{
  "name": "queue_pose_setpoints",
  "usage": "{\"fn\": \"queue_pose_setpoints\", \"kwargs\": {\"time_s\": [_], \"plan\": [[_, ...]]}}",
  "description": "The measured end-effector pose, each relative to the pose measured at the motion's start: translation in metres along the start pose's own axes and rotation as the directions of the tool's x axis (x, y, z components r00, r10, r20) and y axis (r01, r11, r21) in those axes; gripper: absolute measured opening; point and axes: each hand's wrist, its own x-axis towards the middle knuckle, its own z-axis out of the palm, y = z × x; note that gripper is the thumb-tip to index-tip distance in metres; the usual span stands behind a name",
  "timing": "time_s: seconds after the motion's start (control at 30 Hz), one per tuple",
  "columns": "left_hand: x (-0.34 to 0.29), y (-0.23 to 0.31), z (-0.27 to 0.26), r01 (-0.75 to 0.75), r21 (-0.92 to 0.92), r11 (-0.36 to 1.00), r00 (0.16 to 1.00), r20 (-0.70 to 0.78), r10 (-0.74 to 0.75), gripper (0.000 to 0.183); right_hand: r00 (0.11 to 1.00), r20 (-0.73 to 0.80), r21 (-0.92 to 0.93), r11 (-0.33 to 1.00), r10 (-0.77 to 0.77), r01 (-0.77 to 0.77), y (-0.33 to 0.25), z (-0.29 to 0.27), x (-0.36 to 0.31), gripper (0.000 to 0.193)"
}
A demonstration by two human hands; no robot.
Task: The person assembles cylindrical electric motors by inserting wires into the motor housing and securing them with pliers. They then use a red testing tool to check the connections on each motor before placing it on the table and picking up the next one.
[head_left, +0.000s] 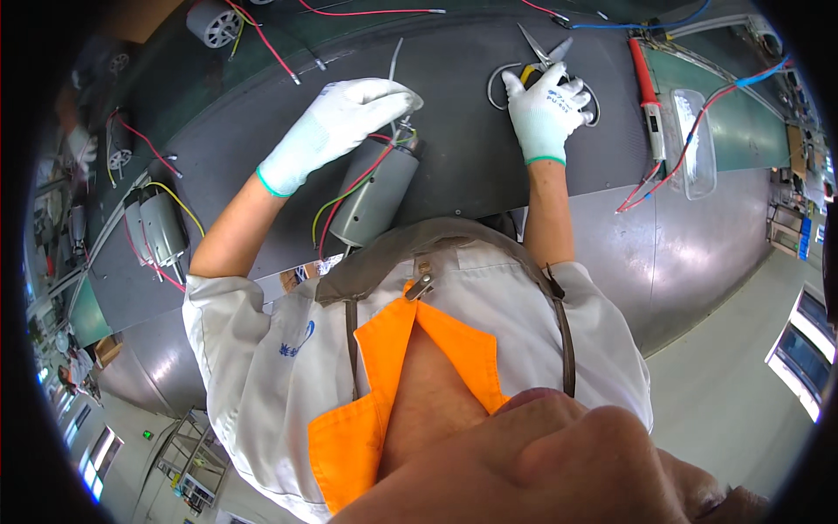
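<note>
A grey cylindrical motor [377, 194] lies tilted on the dark bench before me, red and yellow-green wires along its side. My left hand [345, 122], in a white glove, is closed at the motor's upper end. From its pinched fingers a thin whitish strip [396, 59] sticks up, looking like a cable tie; the fingertips hide its lower part. Further right, my gloved right hand [548, 112] has its bent fingers over the ring handles of metal scissors [539, 51]. The scissor blades point away, slightly apart. A yellow piece [529, 73] shows by the thumb.
At right lie a red-handled soldering iron [646, 83] with its cable and a clear plastic tray [696, 148]. More motors with wires stand at left [160, 225] and far left [212, 24]. Loose red wires cross the bench's far side. The near bench edge curves by my waist.
</note>
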Motion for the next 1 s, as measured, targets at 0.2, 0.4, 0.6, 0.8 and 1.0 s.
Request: {"fn": "queue_pose_setpoints", "kwargs": {"time_s": [0.2,0.4,0.6,0.8,1.0], "plan": [[-0.001,-0.009,-0.008,-0.085,-0.214,0.973,0.996,0.021,0.091,0.036,0.870,-0.090,0.161,0.855,-0.484,0.493,0.039,-0.012,-0.031,0.055],[-0.001,-0.012,-0.018,0.006,-0.448,0.894,0.999,0.041,0.013,0.045,0.840,0.173,0.287,0.842,-0.514,0.456,0.119,-0.057,-0.117,0.073],[0.016,0.005,-0.036,-0.365,0.078,0.928,0.930,-0.022,0.368,0.037,0.811,0.456,0.744,0.657,-0.366,-0.122,0.112,-0.085,-0.102,0.077],[0.024,0.022,-0.041,-0.592,0.502,0.631,0.757,0.076,0.649,0.023,0.587,0.346,0.778,0.573,-0.732,0.257,0.054,-0.083,-0.067,0.078],[0.025,0.024,-0.037,-0.730,0.618,0.293,0.470,0.143,0.871,0.030,0.421,0.320,0.642,0.521,-0.849,0.562,0.004,-0.119,-0.070,0.081]]}}
